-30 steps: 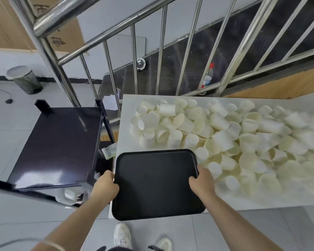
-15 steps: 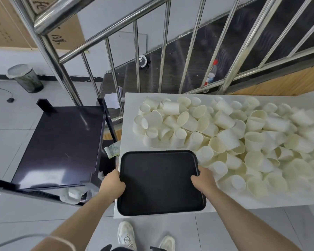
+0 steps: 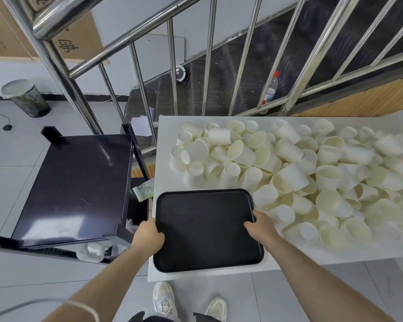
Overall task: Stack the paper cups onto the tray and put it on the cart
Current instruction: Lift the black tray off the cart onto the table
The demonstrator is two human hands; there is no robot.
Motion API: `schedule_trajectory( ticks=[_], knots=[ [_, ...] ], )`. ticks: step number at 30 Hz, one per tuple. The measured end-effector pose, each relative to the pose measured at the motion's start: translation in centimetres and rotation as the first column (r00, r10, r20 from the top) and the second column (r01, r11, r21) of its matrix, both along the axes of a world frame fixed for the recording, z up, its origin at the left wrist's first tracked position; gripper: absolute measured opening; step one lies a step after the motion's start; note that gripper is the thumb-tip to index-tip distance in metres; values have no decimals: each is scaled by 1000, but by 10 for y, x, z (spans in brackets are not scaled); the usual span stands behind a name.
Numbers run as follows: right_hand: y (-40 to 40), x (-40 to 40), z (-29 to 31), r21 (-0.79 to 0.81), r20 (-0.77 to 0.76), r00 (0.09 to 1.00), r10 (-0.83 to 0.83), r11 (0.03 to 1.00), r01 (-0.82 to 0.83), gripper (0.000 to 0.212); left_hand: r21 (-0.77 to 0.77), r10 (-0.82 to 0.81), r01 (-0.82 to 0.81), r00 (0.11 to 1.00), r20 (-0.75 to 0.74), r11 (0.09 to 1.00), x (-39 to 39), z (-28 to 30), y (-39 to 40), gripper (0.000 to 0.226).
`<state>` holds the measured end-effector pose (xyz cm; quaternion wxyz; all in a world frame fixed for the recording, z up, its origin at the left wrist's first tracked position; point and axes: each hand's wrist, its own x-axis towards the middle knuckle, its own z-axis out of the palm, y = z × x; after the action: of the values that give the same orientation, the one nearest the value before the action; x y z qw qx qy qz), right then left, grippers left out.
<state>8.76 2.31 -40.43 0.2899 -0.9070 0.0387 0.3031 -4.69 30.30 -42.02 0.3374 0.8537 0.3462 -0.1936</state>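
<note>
A: Any legible text in frame?

B: Only on the cardboard box (image 3: 75,36) behind the railing post (image 3: 63,73), upper left. Dark printed characters on its face, partly hidden by the post; I cannot read them.

A: The plastic bottle (image 3: 270,89) on the stairs?

B: It carries a label, print too small to make out.

A: Cups, tray?

B: The paper cups (image 3: 289,168) are plain and the tray (image 3: 207,228) is unmarked.

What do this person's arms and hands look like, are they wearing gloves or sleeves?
No gloves and no sleeves show: the left hand and right hand are bare, as are both forearms. A thin pale band circles the left forearm, and a grey cable curves beside it. No rings or watch are visible.
</note>
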Motion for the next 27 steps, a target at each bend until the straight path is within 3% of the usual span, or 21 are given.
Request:
schedule_trajectory(
  ticks=[11,16,20,27],
  knots=[
    [-2,2,-5,-70,0,1000,24,997,-24,49,-48,-20,20,1000,1,999,4,1,2,30],
    [11,0,8,-206,42,989,143,970,-132,54,94,-121,124,992,-33,988,13,20,3,28],
    [28,5,25,-219,193,957,216,960,-173,57,137,-172,155,978,120,978,24,43,6,58],
    [64,18,55,-62,343,919,196,981,-186,51,120,-234,204,905,354,972,43,79,7,59]
  ],
)
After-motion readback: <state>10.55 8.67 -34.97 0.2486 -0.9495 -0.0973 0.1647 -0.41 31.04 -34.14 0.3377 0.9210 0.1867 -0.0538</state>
